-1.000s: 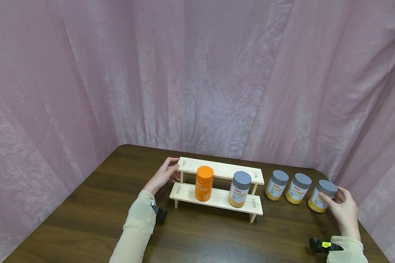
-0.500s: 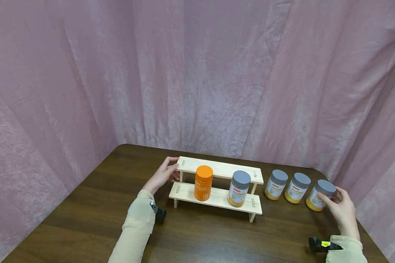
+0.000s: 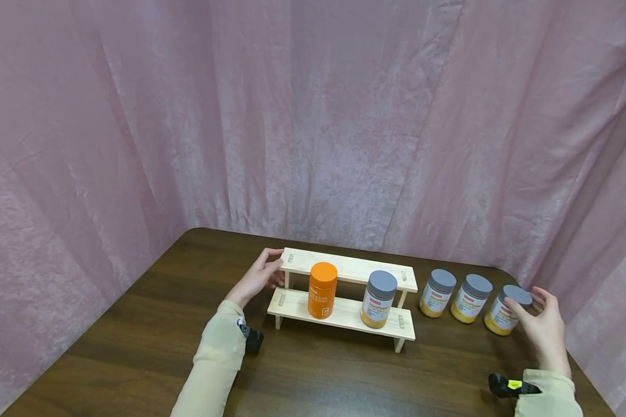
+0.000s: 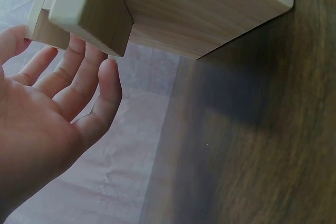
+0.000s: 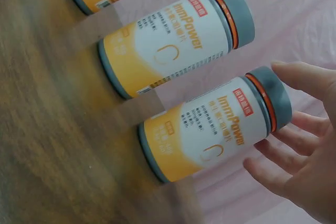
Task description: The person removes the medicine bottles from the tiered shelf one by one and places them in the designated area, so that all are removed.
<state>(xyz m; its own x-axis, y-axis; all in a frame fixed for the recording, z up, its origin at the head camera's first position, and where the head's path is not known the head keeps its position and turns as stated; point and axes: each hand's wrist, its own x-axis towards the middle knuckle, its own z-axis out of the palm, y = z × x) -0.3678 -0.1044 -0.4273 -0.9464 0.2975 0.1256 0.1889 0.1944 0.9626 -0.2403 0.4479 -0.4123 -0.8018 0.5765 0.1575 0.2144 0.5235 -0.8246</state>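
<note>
A two-tier wooden shelf [image 3: 346, 264] stands mid-table. My left hand [image 3: 258, 278] grips the left end of its upper board; in the left wrist view the fingertips [image 4: 109, 74] sit at the board's end [image 4: 92, 17]. On the lower tier stand an orange bottle [image 3: 321, 295] and a grey-lidded jar [image 3: 378, 304]. At the right, my right hand [image 3: 546, 330] is spread loosely around the outermost upright supplement jar [image 3: 502, 315]. In the right wrist view its thumb lies at the grey lid [image 5: 273, 95], with the other fingers spread behind and below.
Two matching jars [image 3: 437, 298] [image 3: 468, 304] stand in a row between the shelf and the outermost jar. The brown wooden table [image 3: 318, 382] has its right edge close beyond my right hand. A pink curtain [image 3: 313, 116] hangs behind.
My right hand's fingers have loosened and spread from the outermost jar, which sits slightly further left than a second ago. The left hand keeps its place on the shelf.
</note>
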